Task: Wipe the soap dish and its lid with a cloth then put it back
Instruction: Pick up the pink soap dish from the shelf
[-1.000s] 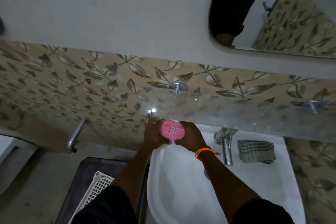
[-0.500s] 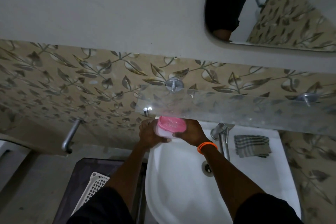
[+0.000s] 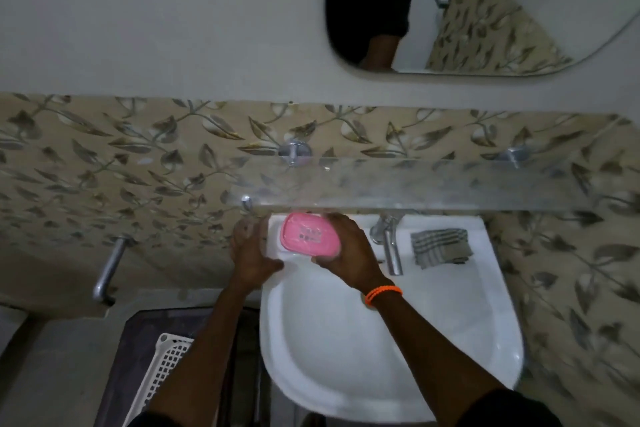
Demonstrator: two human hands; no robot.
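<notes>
Dim overall, with a grey-blue cast and low contrast; no lamp is in view. The white sink (image 3: 391, 350) is the brightest surface, with a soft sheen along its right rim. Small glare points sit on the glass shelf (image 3: 415, 184) near its left corner, and the shelf reads hazy. The floor at lower left and the sleeves at the bottom edge fall into deep shadow. Wide-angle distortion bends the wall tiles (image 3: 104, 166) and the mirror (image 3: 485, 10) towards the edges. Detail is soft and slightly smeared throughout.
</notes>
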